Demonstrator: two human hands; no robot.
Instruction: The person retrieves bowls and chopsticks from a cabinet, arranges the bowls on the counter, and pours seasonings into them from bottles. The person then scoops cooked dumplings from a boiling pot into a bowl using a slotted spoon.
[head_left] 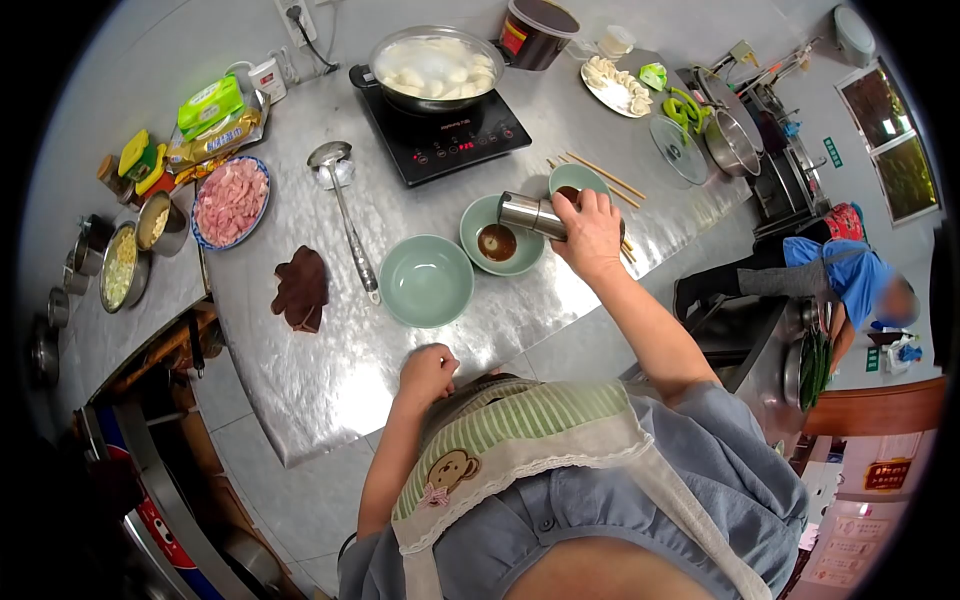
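My right hand (590,235) is wrapped round a silver metal shaker (533,214). It is tipped nearly flat, its wide end over a pale green bowl (470,232) with a small pool of dark sauce (497,242) inside. Just behind my hand, a smaller green bowl (562,178) holds something dark and is partly hidden. A larger green bowl (427,282) stands to the left with nothing in it. My left hand (428,373) is curled into a fist by the table's front edge, and nothing shows in its fingers.
A pan of dumplings (436,70) steams on a black induction cooker (445,140). A ladle (352,230), dark cloth (300,289), raw meat plate (232,203), chopsticks (610,178) and dumpling plate (616,87) lie around the steel table (350,390). Another person (830,275) bends at the right.
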